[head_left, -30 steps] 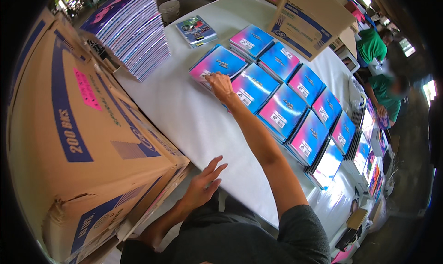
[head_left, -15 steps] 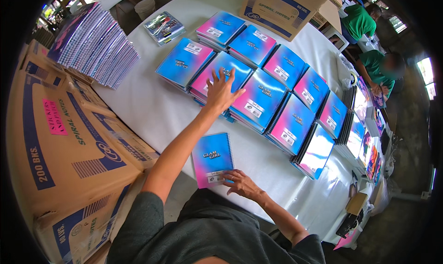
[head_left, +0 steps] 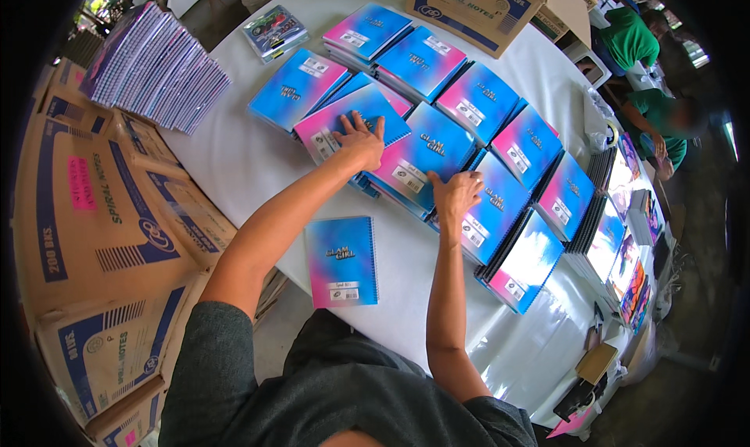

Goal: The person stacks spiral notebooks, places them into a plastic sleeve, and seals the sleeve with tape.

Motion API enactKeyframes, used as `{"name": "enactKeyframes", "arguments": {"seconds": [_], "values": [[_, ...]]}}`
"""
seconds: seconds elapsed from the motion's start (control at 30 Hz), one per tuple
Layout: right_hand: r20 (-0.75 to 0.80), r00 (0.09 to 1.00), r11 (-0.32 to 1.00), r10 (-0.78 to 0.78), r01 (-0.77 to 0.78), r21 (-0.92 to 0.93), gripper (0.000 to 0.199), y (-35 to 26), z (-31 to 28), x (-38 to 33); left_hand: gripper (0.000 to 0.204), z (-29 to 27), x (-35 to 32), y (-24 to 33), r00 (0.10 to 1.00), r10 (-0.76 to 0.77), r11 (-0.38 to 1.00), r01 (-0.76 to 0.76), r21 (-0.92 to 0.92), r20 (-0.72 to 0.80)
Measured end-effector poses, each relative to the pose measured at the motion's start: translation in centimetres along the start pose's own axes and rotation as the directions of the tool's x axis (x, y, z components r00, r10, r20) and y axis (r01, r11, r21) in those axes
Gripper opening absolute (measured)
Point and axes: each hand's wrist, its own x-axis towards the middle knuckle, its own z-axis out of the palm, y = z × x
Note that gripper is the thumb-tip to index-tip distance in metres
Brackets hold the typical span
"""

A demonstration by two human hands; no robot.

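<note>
White cloth covers the long table on which both hands work, among rows of glossy blue-and-pink spiral-bound notebooks. The left hand lies flat, fingers spread, palm down on the topmost blue-and-pink notebook of a short stack; that notebook sits slightly askew on the ones under it. The right hand rests a little further to the right, fingers spread and bent, fingertips pressing on the near edge of the neighbouring notebook stack, where it meets the next stack to its right. Neither hand grips or pinches anything; both simply press down.

Nearer the body, below and between the two forearms, a single blue-and-pink spiral notebook lies alone on the cloth, well apart from both hands. Beyond the hands, more stacks of the same notebooks run in two rows away toward the far right end of the table. Past the left hand, at the far edge, lies a small shrink-wrapped pack with a dark picture cover. Left of it, a tall slanting pile of notebooks shows its white page edges and wire spirals. Large brown cardboard cartons with blue print stand stacked on the left side of the person. Another open brown carton sits on the table beyond the rows. Far to the right, people in green shirts bend over further goods.
</note>
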Motion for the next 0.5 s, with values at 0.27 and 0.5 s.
{"name": "enactKeyframes", "arguments": {"seconds": [0.27,0.5], "values": [[-0.111,0.994,0.713,0.003,0.075,0.697,0.028,5.7,-4.1,1.7,0.065,2.2,-5.3,-1.3,0.850,0.347,0.904,-0.416,-0.100,-0.397],[0.095,0.992,0.333,-0.081,-0.063,0.941,0.023,4.7,-15.0,-7.0,0.057,16.6,-18.3,-10.9,0.619,0.636,0.692,-0.722,-0.015,-0.461]]}}
